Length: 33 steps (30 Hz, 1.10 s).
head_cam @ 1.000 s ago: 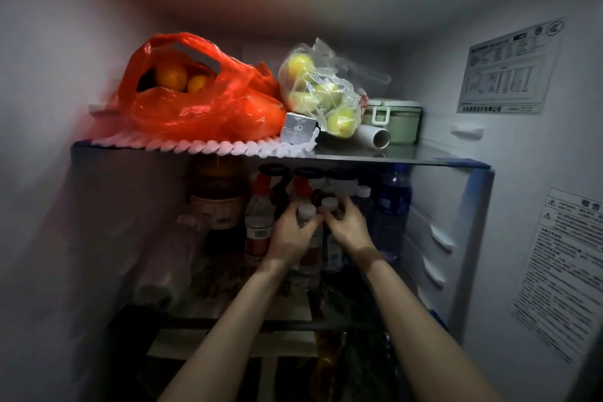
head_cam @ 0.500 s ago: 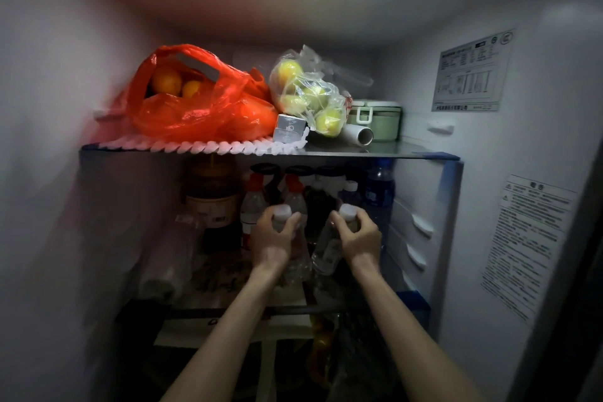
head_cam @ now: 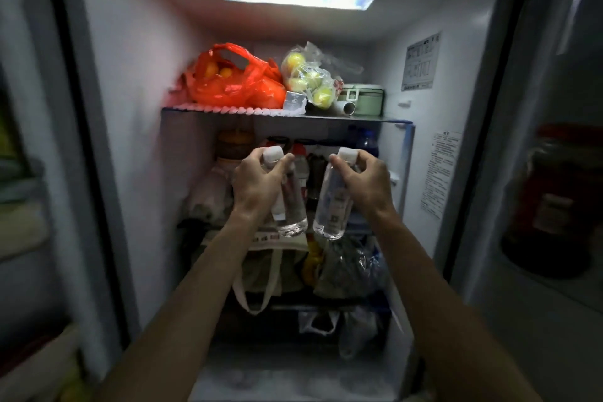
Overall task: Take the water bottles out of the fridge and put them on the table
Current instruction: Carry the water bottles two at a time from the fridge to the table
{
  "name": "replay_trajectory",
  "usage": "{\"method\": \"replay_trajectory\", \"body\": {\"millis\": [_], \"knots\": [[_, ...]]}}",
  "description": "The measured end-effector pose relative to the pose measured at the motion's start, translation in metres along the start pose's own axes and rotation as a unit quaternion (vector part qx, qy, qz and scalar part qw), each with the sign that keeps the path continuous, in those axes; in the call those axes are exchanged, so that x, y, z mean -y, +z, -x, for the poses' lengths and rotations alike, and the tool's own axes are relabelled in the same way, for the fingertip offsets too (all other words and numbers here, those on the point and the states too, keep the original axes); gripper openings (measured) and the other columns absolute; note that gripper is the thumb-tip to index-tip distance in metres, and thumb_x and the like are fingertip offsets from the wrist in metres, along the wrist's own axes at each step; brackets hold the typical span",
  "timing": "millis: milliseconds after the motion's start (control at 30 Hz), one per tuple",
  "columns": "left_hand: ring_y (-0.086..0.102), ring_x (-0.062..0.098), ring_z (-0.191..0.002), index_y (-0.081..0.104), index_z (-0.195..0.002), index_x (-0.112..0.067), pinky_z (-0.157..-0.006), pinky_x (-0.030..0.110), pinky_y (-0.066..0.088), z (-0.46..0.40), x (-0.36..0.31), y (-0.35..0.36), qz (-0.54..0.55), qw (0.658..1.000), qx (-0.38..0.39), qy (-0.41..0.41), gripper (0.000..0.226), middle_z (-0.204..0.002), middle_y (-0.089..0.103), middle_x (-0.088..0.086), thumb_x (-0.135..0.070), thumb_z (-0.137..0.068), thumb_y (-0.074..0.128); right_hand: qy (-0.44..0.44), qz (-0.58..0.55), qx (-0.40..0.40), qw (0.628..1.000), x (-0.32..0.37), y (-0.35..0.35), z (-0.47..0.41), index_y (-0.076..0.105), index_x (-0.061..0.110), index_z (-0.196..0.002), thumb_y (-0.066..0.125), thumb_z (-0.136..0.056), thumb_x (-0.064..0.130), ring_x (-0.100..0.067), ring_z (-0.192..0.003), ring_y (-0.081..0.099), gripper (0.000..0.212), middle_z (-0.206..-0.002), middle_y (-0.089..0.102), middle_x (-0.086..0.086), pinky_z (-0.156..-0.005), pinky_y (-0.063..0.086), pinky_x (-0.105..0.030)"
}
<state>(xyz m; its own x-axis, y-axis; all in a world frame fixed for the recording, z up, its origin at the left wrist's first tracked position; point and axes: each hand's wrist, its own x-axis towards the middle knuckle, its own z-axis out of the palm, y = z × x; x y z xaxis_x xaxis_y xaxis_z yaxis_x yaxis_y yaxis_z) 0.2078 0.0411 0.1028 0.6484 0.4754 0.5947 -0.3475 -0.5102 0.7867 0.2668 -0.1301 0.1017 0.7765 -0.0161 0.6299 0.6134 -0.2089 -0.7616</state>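
Observation:
I hold two clear water bottles with white caps in front of the open fridge [head_cam: 453, 173]. My left hand [head_cam: 257, 183] grips the left bottle [head_cam: 292, 206] by its neck. My right hand [head_cam: 362, 183] grips the right bottle [head_cam: 332, 209] the same way. Both bottles hang in the air, tilted, clear of the second shelf. Behind them on that shelf stand more bottles, one with a red cap [head_cam: 299, 153] and a blue one [head_cam: 367, 142]. No table is in view.
The top shelf [head_cam: 368, 118] carries a red bag of oranges [head_cam: 235, 81], a clear bag of yellow-green fruit [head_cam: 310, 78] and a green box [head_cam: 362, 99]. Bags fill the lower shelves. The fridge door [head_cam: 554, 192] stands open at the right with a dark jar in it.
Both hands have drawn back out of the second shelf, each with a bottle, and the view has pulled away from the fridge interior.

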Motion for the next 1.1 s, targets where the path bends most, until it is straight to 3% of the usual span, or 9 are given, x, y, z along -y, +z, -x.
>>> {"method": "replay_trajectory", "body": {"millis": [100,167,433,567,700,800,933,1000,1100], "knots": [[0.067,0.017,-0.085,0.068,-0.105,-0.015,-0.071,0.029,0.053,0.054,-0.029,-0.036,-0.013,1.0,-0.01,0.002,0.032,-0.09,0.07,-0.002,-0.042,-0.087,0.07,-0.002,-0.024,0.029,0.999,0.033,-0.022,0.053,0.068,0.012,-0.102,0.071,-0.088,0.034,-0.014,-0.082,0.069,0.026,-0.093,0.071,-0.001,-0.072,0.057,-0.031],[0.067,0.016,-0.086,0.069,-0.107,-0.015,-0.075,0.031,0.055,0.091,-0.046,-0.061,-0.005,1.0,-0.022,-0.007,0.034,-0.093,0.071,-0.001,-0.041,-0.086,0.072,0.006,-0.04,0.058,0.997,0.056,-0.036,0.09,0.068,0.016,-0.102,0.071,-0.088,0.036,-0.017,-0.086,0.07,0.024,-0.093,0.072,0.0,-0.077,0.059,-0.036],[0.068,0.013,-0.09,0.07,-0.106,-0.018,-0.074,0.029,0.055,0.193,-0.113,-0.155,-0.012,0.999,0.012,-0.045,0.034,-0.097,0.073,-0.003,-0.043,-0.083,0.073,-0.015,-0.003,0.196,0.981,0.156,-0.073,0.2,0.072,0.018,-0.103,0.072,-0.087,0.036,-0.007,-0.085,0.07,0.024,-0.093,0.074,0.004,-0.073,0.055,-0.024],[0.069,0.013,-0.089,0.071,-0.099,-0.02,-0.082,0.038,0.057,0.227,-0.137,-0.221,-0.02,0.999,0.001,-0.027,0.03,-0.092,0.074,-0.004,-0.044,-0.081,0.075,-0.054,-0.018,0.223,0.973,0.211,-0.064,0.238,0.074,0.015,-0.103,0.072,-0.087,0.036,-0.009,-0.082,0.073,0.026,-0.089,0.076,0.003,-0.074,0.059,-0.029],[0.069,0.011,-0.092,0.07,-0.105,-0.025,-0.083,0.033,0.056,0.262,-0.154,-0.314,-0.035,0.999,-0.021,-0.024,0.037,-0.098,0.074,-0.006,-0.052,-0.08,0.073,-0.069,-0.076,0.257,0.961,0.271,-0.027,0.282,0.076,0.013,-0.094,0.073,-0.086,0.034,-0.015,-0.077,0.072,0.023,-0.085,0.077,-0.002,-0.08,0.058,-0.042],[0.07,0.011,-0.093,0.07,-0.099,-0.029,-0.082,0.029,0.055,0.284,-0.165,-0.383,-0.004,0.999,-0.035,-0.025,0.027,-0.097,0.074,-0.005,-0.047,-0.079,0.075,-0.076,-0.12,0.283,0.948,0.312,0.009,0.317,0.075,0.009,-0.089,0.073,-0.087,0.032,-0.01,-0.077,0.069,0.022,-0.085,0.077,-0.001,-0.08,0.053,-0.038],[0.069,0.005,-0.09,0.069,-0.1,-0.025,-0.08,0.018,0.054,0.324,-0.165,-0.514,-0.04,0.994,-0.087,-0.044,0.018,-0.095,0.073,-0.007,-0.035,-0.085,0.074,-0.083,-0.149,0.334,0.927,0.381,0.088,0.397,0.073,0.015,-0.094,0.07,-0.09,0.03,-0.018,-0.083,0.072,0.016,-0.088,0.075,-0.004,-0.076,0.057,-0.037],[0.069,0.004,-0.093,0.069,-0.1,-0.029,-0.087,0.027,0.055,0.345,-0.155,-0.583,-0.064,0.991,-0.101,-0.054,0.018,-0.097,0.074,-0.008,-0.039,-0.085,0.073,-0.073,-0.15,0.364,0.916,0.413,0.131,0.443,0.072,0.015,-0.095,0.068,-0.09,0.034,-0.021,-0.082,0.072,0.02,-0.087,0.075,-0.005,-0.075,0.058,-0.039],[0.069,0.004,-0.095,0.07,-0.105,-0.026,-0.091,0.035,0.056,0.374,-0.139,-0.681,-0.117,0.982,-0.129,-0.073,0.028,-0.099,0.074,-0.009,-0.044,-0.084,0.073,-0.062,-0.181,0.394,0.899,0.46,0.195,0.515,0.071,0.014,-0.098,0.067,-0.09,0.032,-0.01,-0.079,0.073,0.02,-0.088,0.074,0.001,-0.071,0.059,-0.029]]}}
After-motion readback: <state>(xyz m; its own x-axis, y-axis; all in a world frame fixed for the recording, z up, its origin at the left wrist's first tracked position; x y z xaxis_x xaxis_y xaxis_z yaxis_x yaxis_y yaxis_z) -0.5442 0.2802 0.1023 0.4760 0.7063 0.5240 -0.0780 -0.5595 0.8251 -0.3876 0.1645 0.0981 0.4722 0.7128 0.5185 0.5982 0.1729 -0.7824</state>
